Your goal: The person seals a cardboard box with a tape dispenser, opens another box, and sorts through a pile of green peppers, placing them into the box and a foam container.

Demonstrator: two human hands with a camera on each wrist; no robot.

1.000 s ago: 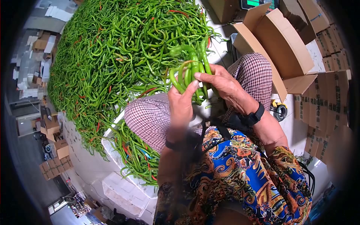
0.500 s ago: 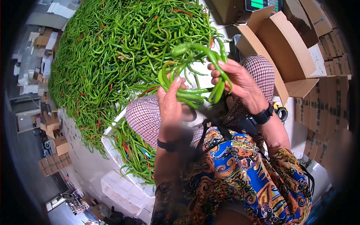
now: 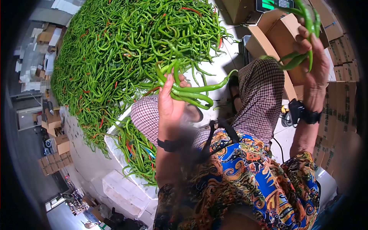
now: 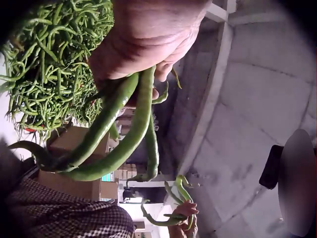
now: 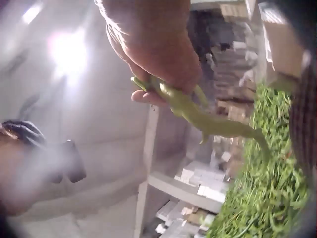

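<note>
My left hand grips a small bunch of long green chili peppers above the left knee, their ends sticking out to the right. In the left wrist view, curled fingers hide part of these peppers. Raised at the upper right, my right hand holds several other green chili peppers, which overlap the open cardboard box in the head view. One of them, a pale green pepper, hangs out below the hand in the right wrist view.
A huge heap of green chilies with a few red ones covers the floor ahead. Beside the left knee stands a white box of peppers. A scale display glows behind the carton; stacked cardboard lines the right.
The hands have come apart, splitting the bunch of peppers between them. My right hand has swung up and right to the open box; my left stays over the left knee.
</note>
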